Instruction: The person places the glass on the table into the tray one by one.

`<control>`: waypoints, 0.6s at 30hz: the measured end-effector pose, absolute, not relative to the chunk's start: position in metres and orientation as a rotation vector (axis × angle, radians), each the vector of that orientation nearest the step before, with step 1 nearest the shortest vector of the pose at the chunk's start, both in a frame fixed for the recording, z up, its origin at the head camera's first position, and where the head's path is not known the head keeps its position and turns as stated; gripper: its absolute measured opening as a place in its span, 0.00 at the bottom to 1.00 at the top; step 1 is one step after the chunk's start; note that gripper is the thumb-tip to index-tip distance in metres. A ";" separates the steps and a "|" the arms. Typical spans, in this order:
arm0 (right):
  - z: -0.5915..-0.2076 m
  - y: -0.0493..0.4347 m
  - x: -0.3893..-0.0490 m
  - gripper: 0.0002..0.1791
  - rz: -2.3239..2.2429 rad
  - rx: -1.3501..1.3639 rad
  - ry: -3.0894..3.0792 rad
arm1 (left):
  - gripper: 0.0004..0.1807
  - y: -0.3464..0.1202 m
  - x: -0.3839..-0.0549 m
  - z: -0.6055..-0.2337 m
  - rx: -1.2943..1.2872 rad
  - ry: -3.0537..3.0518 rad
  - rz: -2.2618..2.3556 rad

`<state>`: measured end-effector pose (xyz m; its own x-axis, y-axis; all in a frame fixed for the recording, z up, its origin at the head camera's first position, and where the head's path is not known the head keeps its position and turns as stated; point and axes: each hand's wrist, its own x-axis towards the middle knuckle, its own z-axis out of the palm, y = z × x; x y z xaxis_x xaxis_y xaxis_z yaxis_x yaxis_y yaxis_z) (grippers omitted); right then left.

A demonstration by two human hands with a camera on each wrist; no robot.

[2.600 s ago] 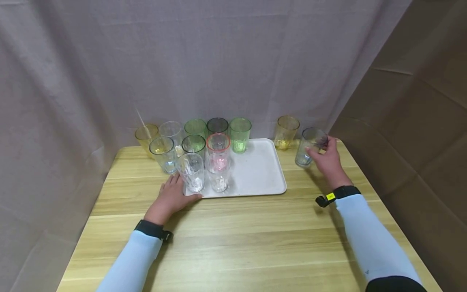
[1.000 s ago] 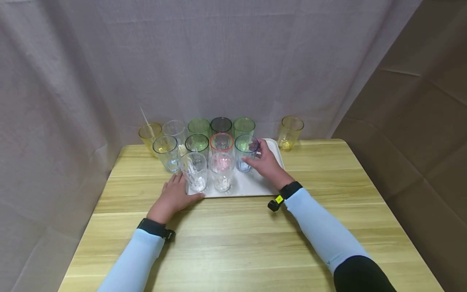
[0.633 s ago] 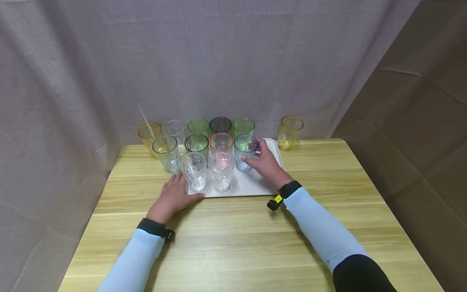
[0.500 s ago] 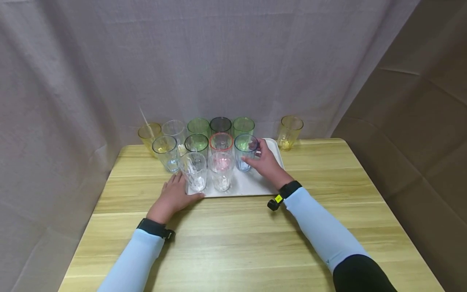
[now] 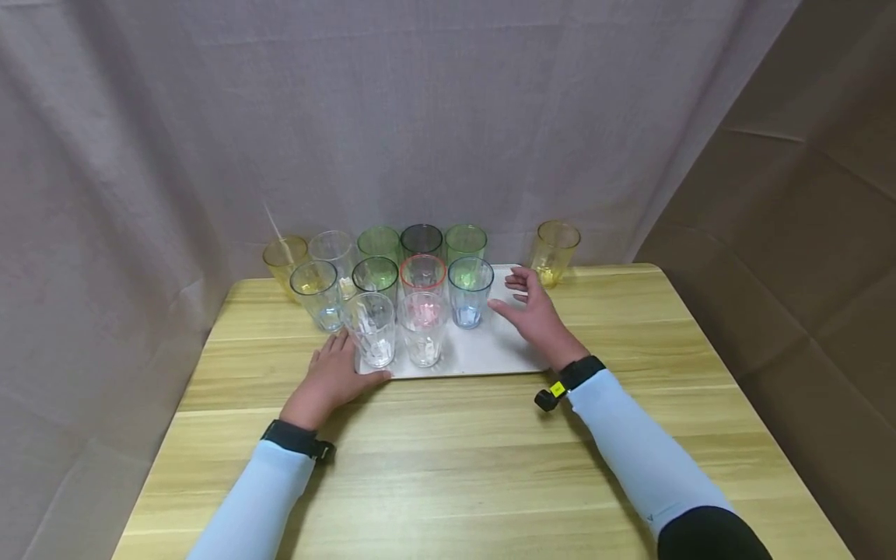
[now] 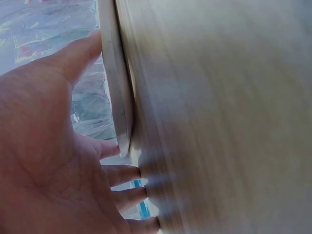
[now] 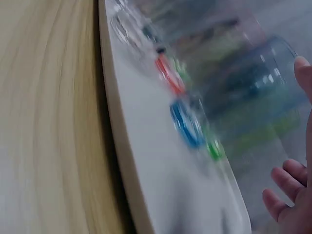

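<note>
The person's left hand (image 5: 332,377) is resting at the front left corner of a white tray (image 5: 500,350), its fingers spreading apart along the left side and its thumb lying against the front edge; in the left wrist view the thumb is touching the rim. The right hand (image 5: 537,317) is hovering over the right part of the tray, thumb and fingers standing apart and gripping nothing. Its thumb is pointing at a blue glass (image 5: 468,311) just beside it; whether the two are touching, I cannot tell. This glass is standing upright on the tray, right of a red-rimmed pink glass (image 5: 423,311) and in front of a green glass (image 5: 465,239). Two clear glasses are standing side by side near the tray's front edge, at its left, while more green and dark glasses are filling the rows behind. Left of the tray, near the back left corner of the desk (image 5: 448,467), a yellow glass (image 5: 280,268) is holding a thin stick, and another blue glass (image 5: 318,299) is standing near it. A second yellow glass (image 5: 556,249) is standing at the desk's back edge, right of the tray.
</note>
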<state>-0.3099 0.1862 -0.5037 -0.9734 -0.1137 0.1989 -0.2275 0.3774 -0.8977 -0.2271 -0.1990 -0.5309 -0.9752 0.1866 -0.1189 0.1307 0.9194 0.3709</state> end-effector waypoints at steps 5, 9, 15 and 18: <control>-0.508 0.219 -0.311 0.50 1.616 0.039 -2.470 | 0.67 -0.200 -0.226 -0.531 0.244 2.936 0.551; -0.507 0.237 -0.329 0.51 1.542 -0.122 -2.351 | 0.67 -0.201 -0.226 -0.530 0.242 2.938 0.552; -0.498 0.250 -0.362 0.59 1.457 -0.196 -2.375 | 0.67 -0.201 -0.225 -0.530 0.251 2.937 0.569; -0.493 0.250 -0.372 0.62 1.500 -0.208 -2.369 | 0.67 -0.199 -0.225 -0.531 0.259 2.936 0.577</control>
<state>-0.3717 0.2503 -0.4933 -0.9354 0.2943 0.1958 -0.0512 0.4353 -0.8988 -0.2252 -0.1988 -0.5306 -0.9756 0.1945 -0.1019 0.1415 0.9118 0.3855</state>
